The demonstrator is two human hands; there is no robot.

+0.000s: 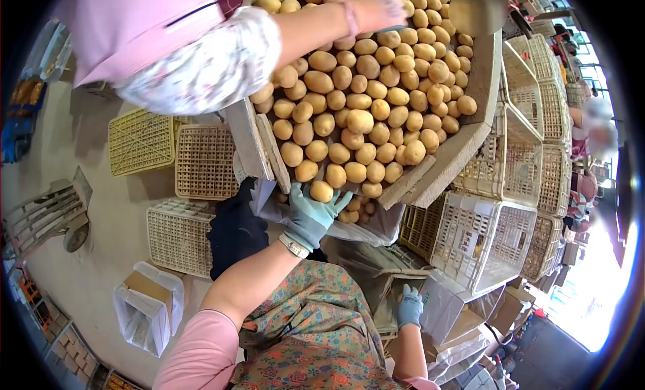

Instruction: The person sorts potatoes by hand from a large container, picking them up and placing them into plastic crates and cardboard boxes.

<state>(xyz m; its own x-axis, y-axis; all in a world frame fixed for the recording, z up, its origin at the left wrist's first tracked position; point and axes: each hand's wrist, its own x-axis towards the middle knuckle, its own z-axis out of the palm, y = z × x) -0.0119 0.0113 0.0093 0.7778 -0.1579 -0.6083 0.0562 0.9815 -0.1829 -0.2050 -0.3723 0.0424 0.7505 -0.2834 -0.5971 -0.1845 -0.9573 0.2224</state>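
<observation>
Potatoes [376, 111] fill a wooden sorting tray [443, 168] that narrows to a mouth near me. My left hand [310, 219], in a grey-blue glove, is at this mouth. Its fingers cup a single potato [321, 191], with the thumb out to the right. Below the mouth, more potatoes [356, 212] lie in a container lined with clear plastic [366, 237], partly hidden by my hand. My right hand [409, 307], also gloved, is lower right beside a plastic-lined crate [386, 289]. Its fingers point up, slightly apart, with nothing visible in them.
Another person's arm [312, 30] reaches over the potatoes from upper left. White plastic crates [470, 242] are stacked to the right. On the left floor stand a yellow crate [141, 141], beige crates [205, 161] and a plastic-lined box [149, 306]. A hand cart [50, 215] is farther left.
</observation>
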